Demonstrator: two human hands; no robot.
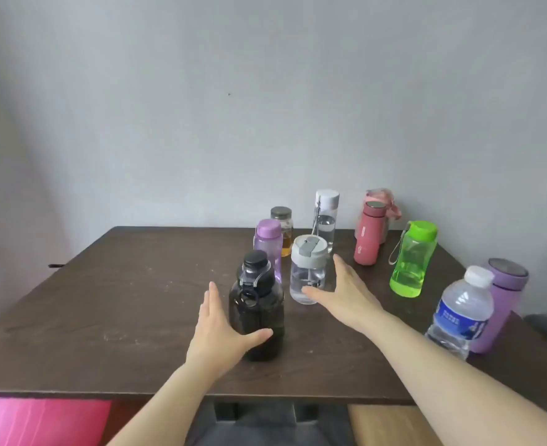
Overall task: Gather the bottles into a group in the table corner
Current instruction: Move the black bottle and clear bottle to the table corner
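- Left hand cupped, fingers spread, against black bottle at frame centre on bench.
- Right hand open beside clear jar bottle; others scattered right.
- Risk: sideways shove likely toppling tall bottles into purple bottle.

Table's left half lies bare — bottles crowd the right side and far corner

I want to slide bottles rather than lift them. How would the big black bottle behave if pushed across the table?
The black bottle looks wide and squat, so it probably slides without tipping if pushed low. Its dark body hides the fill level; it may be heavy. The left hand already cups its base, a sensible push point.
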